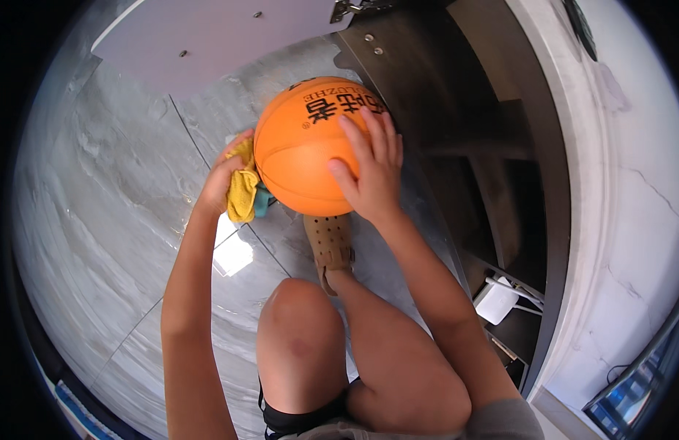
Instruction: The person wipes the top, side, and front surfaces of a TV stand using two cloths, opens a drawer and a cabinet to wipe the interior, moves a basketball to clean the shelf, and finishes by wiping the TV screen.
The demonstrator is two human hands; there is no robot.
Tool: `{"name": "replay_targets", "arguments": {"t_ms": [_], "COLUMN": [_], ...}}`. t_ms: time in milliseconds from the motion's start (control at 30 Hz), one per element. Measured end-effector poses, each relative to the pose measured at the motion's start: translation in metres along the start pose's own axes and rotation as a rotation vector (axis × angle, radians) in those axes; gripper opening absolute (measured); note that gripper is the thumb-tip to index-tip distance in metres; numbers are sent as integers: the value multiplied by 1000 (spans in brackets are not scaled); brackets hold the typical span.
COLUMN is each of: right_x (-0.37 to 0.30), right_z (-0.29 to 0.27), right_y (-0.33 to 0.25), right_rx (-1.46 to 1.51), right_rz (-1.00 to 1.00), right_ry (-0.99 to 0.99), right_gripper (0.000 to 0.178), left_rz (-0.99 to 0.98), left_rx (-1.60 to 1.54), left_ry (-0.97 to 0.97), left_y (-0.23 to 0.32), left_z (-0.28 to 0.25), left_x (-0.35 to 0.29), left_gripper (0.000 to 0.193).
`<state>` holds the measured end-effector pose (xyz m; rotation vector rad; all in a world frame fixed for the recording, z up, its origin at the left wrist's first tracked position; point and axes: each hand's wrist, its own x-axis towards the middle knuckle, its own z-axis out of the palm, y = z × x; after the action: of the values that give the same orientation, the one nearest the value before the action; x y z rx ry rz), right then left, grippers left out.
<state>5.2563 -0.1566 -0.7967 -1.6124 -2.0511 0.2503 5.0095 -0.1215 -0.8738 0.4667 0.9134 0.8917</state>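
Observation:
An orange basketball (299,165) with dark lettering is in front of me, above my tan perforated clog (327,238). My right hand (372,165) lies on the ball's right side with its fingers spread. At the ball's left side, my left hand (223,180) grips a yellow cloth (242,194), which touches or nearly touches the ball. A bit of teal cloth (263,199) shows between the yellow cloth and the ball. The left fingertips are partly hidden behind the cloth. Whether the ball rests on anything is hidden beneath it.
Grey marbled tiles (119,242) cover the floor. On the right stands an open dark cabinet (464,103) with a white router-like box (497,299) on a lower shelf. A pale hinged door (222,37) sticks out at the top. A white marbled surface (618,220) runs along the far right.

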Motion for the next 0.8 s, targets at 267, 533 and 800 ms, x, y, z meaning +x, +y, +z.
{"name": "replay_targets", "arguments": {"t_ms": [267, 533, 800], "right_x": [-46, -33, -29], "right_z": [19, 28, 23], "right_y": [-9, 3, 32], "right_rx": [17, 61, 212], "right_rz": [-164, -184, -208], "right_ry": [-7, 16, -25], "right_gripper": [47, 47, 42], "left_rz": [592, 784, 824], "left_rx": [424, 1638, 1881], "left_ry": [-57, -459, -759], "left_y": [97, 15, -46], "left_z": [121, 233, 282], "left_x": [6, 133, 186], "left_gripper": [53, 62, 52]}}
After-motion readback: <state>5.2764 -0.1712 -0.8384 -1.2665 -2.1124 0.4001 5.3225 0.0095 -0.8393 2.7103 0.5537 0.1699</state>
